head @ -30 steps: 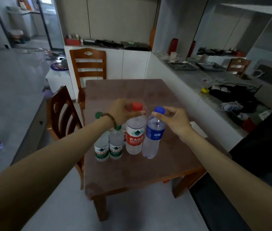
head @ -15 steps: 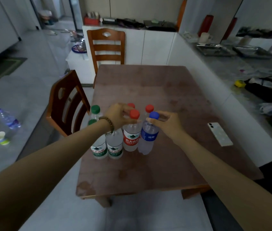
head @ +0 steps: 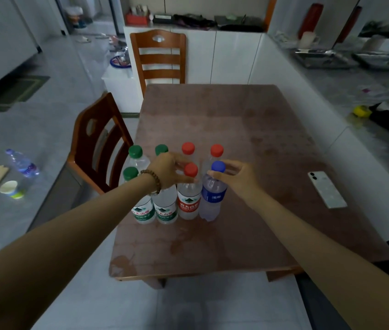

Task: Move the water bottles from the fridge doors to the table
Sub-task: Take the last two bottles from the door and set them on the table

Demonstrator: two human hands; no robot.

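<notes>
Several water bottles stand in a cluster at the near left of the brown table (head: pixel 248 129). My left hand (head: pixel 168 171) grips the neck of a red-capped, red-labelled bottle (head: pixel 188 203) standing in the front row. Beside it, my right hand (head: pixel 237 178) holds the neck of a blue-capped, blue-labelled bottle (head: pixel 212 198), which also rests on the table. Two green-labelled bottles (head: pixel 155 211) stand left of these, partly hidden by my left wrist. Behind are two red caps (head: pixel 188 148) and green caps (head: pixel 135 151).
A white phone (head: pixel 326 189) lies on the table's right side. Wooden chairs stand at the left (head: pixel 98 139) and far end (head: pixel 159 58). A bottle (head: pixel 22 164) and a paper cup (head: pixel 10 188) sit on the grey surface at left. A cluttered counter (head: pixel 355 91) runs along the right.
Both hands have brought the red-capped and blue-capped bottles down to stand on the table in the front row. The view has tilted downward and moved closer.
</notes>
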